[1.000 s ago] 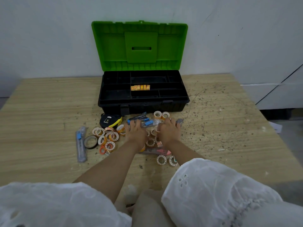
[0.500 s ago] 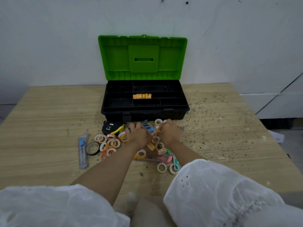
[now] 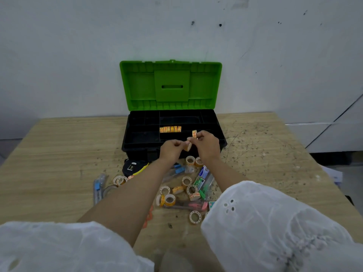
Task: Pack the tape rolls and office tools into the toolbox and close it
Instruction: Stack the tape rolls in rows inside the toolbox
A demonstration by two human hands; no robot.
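Now raised off the wooden counter point(image 3: 59, 154), over the open green-lidded black plastic toolbox point(image 3: 141, 137). Pinches one small orange tape roll point(image 3: 187, 147) in left hand point(image 3: 170, 149), another orange roll point(image 3: 194, 133) in right hand point(image 3: 208, 146). Ready for placement.

A speckled, scratched wooden bench point(image 3: 59, 154) is standing against a white wall point(image 3: 78, 46) that is showing dark marks point(image 3: 220, 25); pale cabinets point(image 3: 334, 134) are sitting at the right.

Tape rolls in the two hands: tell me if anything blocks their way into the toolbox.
Nothing visible does. The left hand and right hand pinch tape rolls above the front edge of the toolbox, the green lid stands open, and the compartment space beside the packed rolls looks free.
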